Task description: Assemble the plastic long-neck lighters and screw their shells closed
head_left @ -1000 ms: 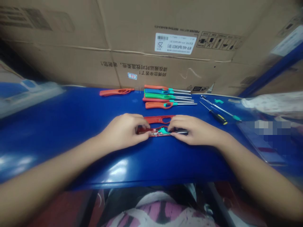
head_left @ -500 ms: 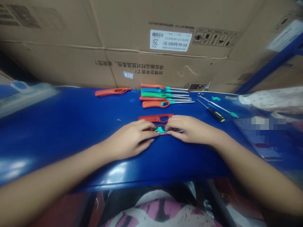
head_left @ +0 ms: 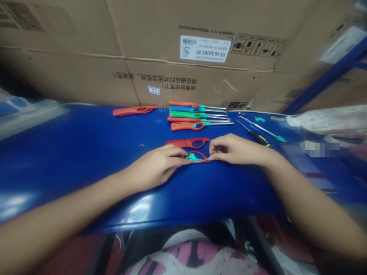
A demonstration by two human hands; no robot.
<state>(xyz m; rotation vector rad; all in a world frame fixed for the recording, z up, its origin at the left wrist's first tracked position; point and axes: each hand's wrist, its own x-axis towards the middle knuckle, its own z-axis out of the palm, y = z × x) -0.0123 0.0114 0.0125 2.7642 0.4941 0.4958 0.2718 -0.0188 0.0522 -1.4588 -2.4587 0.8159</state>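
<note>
On the blue table (head_left: 86, 152) lies an open red lighter shell (head_left: 198, 157) with a teal trigger (head_left: 194, 156) inside. My left hand (head_left: 156, 165) covers its left part, fingers pressed down on it. My right hand (head_left: 236, 149) pinches the shell's right end, where the metal tube is hidden under the fingers. A second red shell half (head_left: 187, 143) lies just behind, untouched.
A row of several assembled long-nosed lighters (head_left: 197, 114) lies at the back, with a lone orange shell (head_left: 134, 110) to their left. A yellow-black screwdriver (head_left: 256, 135) and thin teal-tipped rods (head_left: 262, 128) lie at the right. Cardboard boxes (head_left: 183, 49) wall the back.
My right hand has shifted slightly right along the shell, uncovering the trigger loop. My left hand has slid right over the shell's left part.
</note>
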